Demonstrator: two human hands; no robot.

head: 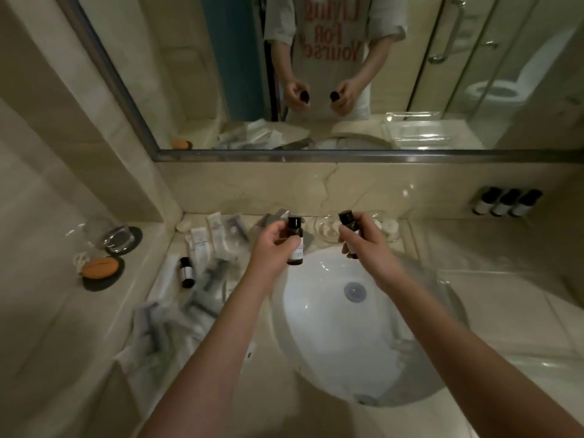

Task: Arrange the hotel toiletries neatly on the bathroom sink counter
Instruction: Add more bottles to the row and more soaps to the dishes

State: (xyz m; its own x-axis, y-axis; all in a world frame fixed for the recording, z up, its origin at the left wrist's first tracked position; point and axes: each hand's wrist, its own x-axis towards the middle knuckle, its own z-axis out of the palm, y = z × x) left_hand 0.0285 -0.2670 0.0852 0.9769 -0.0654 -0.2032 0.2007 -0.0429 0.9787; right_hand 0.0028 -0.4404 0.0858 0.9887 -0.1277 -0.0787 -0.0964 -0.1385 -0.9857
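Both hands are up over the far rim of the sink basin [331, 336], and each one has a small bottle. The left hand [273, 248] has fingers and thumb curled round an upright brown bottle [295, 248], black cap on top, pale label showing. The right hand [363, 245] is wrapped tight round a second dark bottle [348, 222], tilted with its cap leaning left and most of its body hidden in the fist. The two bottles are near each other but apart, held above the basin's back edge, off the counter [284, 415].

Left of the basin it's crowded. A third small bottle [187, 272] lies on the counter among white tubes [202, 240]. A loose heap of wrapped sachets [177, 317] spills down along the basin's left side.

Further left of the basin, on a side ledge, a glass dish [121, 237] sits on a dark coaster, with an orange oval piece [100, 267] just in front of it.

Behind the basin, partly hidden by the hands, there's a clear glass dish [328, 230].

Well to the basin's right, three dark bottles [505, 202] stand in a row against the wall. Above the basin, the mirror [316, 74] reflects both hands and their bottles.
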